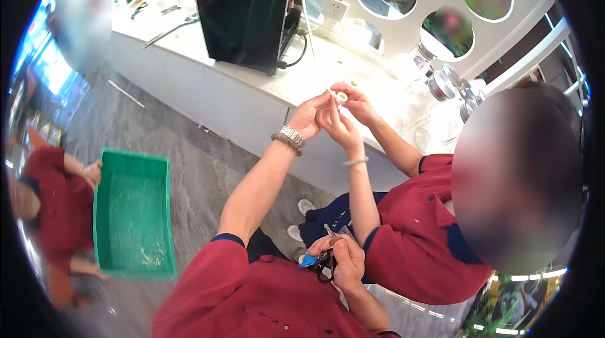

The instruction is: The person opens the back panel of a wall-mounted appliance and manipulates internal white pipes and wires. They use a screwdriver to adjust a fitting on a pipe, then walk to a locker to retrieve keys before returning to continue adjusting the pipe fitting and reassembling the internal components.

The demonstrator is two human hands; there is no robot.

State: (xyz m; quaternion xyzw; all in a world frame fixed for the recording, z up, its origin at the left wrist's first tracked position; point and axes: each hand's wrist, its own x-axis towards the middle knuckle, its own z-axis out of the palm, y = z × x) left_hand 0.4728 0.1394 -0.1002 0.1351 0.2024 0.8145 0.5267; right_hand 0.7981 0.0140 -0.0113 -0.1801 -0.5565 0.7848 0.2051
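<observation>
Small white piece with a yellowish middle held up at the counter's near edge, among three hands. Left hand, wearing a watch and beaded bracelet, reaches to it, fingers bent together; cannot tell whether they grip it. Co-worker's hands crowd in from the right, fingertips on the piece. Right hand, low by the chest, closed round a key bunch with a blue tag.

White counter: tall black casing blocks the stretch left of and beyond the hands, cables at its right side. Long dark tool farther left. Metal-lidded glass jars clustered right. Partition with round openings behind, power socket on it. Far left, another person holds a green bin over the grey floor.
</observation>
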